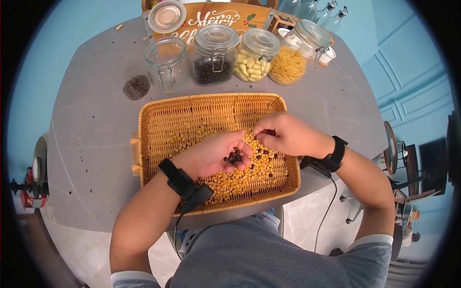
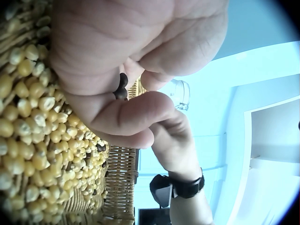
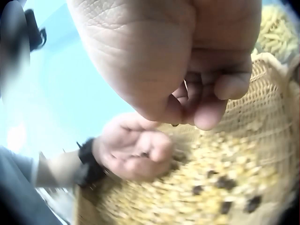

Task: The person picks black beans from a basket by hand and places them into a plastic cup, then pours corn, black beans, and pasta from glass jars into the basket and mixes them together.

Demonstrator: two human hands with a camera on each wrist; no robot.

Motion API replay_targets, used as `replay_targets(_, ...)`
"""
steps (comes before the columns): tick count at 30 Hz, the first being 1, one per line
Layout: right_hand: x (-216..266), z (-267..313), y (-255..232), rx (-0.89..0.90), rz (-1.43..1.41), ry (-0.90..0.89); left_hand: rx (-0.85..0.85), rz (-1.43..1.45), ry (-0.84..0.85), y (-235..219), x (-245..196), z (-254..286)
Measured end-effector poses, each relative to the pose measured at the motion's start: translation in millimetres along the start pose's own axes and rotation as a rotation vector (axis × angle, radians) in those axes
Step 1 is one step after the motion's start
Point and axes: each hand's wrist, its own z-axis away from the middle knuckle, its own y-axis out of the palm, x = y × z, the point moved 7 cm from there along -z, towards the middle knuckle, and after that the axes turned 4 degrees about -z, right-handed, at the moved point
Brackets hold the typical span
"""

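A rectangular wicker basket [image 1: 192, 111] on the table holds a layer of yellow corn kernels [image 1: 225, 186] with scattered dark beans [image 1: 271, 175]. Over the kernels, my left hand [image 1: 207, 152] is cupped palm up, fingers curled round a small heap of dark beans [image 1: 234, 156]. Two of those beans [image 2: 122, 86] show inside the palm in the left wrist view. My right hand [image 1: 290, 135] hovers just right of it, above the basket, with thumb and fingertips pinched together. A small dark bean [image 3: 175, 124] peeks out at those fingertips in the right wrist view, mostly hidden.
Behind the basket stand an open glass jar [image 1: 168, 74], a jar of black beans [image 1: 211, 71], a jar of pale yellow pieces [image 1: 250, 66] and a jar of pasta [image 1: 288, 66]. A dark packet [image 1: 137, 87] lies at left. Farther back are a wooden sign [image 1: 230, 10] and glass bottles [image 1: 331, 17].
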Motion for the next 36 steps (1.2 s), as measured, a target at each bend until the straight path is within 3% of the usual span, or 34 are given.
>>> replay_targets(4,21,2,2,0.069,-0.087,-0.043,0.046,0.036,0.02,0,1,-2)
replay_targets(6,9,7,9,0.201,0.267,0.028,0.042,0.028,0.017,-3,2,-4)
replay_targets(9,-2,17,21,0.229,0.523,0.106,0.024,0.024,0.011,-3,2,-3)
replay_targets(19,-14,18,33,0.202,0.561,-0.011,0.04,0.007,0.015,-4,2,-2)
replay_targets(22,-10,14,23,0.166,0.41,-0.095,0.009,0.004,0.009,-2,0,0)
replay_targets(25,-5,14,10,0.108,0.185,0.031,-0.022,-0.012,-0.002,-2,1,0)
replay_targets(27,-7,14,12,0.092,-0.273,0.202,-0.008,-0.001,0.022,2,-1,1)
replay_targets(31,4,11,14,0.015,-0.594,0.12,0.036,-0.014,0.061,3,-2,-1)
replay_targets(33,3,13,8,0.08,-0.019,0.141,0.021,-0.002,0.039,1,-1,-1)
replay_targets(34,0,15,9,0.079,-0.017,0.141,0.008,0.01,0.018,-1,0,-1)
replay_targets(36,-6,18,24,0.153,0.364,-0.008,0.018,0.008,0.022,-1,0,-1)
